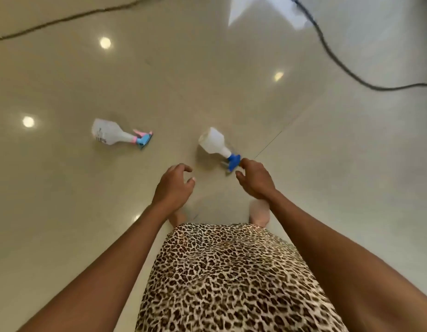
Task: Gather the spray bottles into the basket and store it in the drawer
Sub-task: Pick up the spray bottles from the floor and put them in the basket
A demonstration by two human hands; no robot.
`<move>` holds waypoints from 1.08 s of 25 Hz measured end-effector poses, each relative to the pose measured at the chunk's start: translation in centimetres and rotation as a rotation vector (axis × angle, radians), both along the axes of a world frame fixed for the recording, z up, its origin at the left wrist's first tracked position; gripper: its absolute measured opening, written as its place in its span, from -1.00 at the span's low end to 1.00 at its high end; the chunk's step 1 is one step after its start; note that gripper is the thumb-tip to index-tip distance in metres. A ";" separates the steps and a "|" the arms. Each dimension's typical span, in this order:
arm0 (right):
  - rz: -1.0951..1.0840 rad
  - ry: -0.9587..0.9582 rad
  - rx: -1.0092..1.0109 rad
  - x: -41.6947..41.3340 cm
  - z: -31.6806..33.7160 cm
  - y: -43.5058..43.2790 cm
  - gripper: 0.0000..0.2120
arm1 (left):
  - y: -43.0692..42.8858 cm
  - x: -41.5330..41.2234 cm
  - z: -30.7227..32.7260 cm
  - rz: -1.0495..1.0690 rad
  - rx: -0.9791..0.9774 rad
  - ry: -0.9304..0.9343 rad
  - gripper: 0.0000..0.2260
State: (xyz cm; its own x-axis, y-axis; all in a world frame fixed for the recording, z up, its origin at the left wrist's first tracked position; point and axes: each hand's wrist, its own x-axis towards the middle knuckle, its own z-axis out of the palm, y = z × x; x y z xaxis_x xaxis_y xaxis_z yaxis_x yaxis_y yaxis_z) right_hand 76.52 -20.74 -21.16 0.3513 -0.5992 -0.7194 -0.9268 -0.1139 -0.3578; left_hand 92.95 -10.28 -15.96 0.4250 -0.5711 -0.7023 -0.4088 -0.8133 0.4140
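Two white spray bottles lie on their sides on the glossy beige floor. The one with a pink and light-blue trigger head (113,134) is at the left. The one with a dark blue trigger head (216,144) is in the middle. My right hand (255,179) hovers just right of that blue head, fingers curled and apart, fingertips almost touching it. My left hand (174,185) is open, a little left of the same bottle, holding nothing. No basket or drawer is in view.
A black cable (337,61) runs across the floor at the upper right, and a dark line (63,20) crosses the upper left. My leopard-print skirt (231,279) and feet (259,213) are below the hands.
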 end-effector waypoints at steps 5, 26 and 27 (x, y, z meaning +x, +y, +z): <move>-0.037 0.084 -0.061 4.2 -15.3 -0.5 -0.66 | 1.3 3.9 -14.3 -0.062 0.065 0.001 -0.73; -0.554 -0.090 0.162 14.6 -18.0 1.5 -0.75 | 2.2 16.6 -23.6 -0.169 0.083 -0.344 -0.66; -0.570 -0.104 0.166 15.5 -18.4 1.8 -0.73 | 2.3 18.0 -24.9 -0.255 0.075 -0.424 -0.63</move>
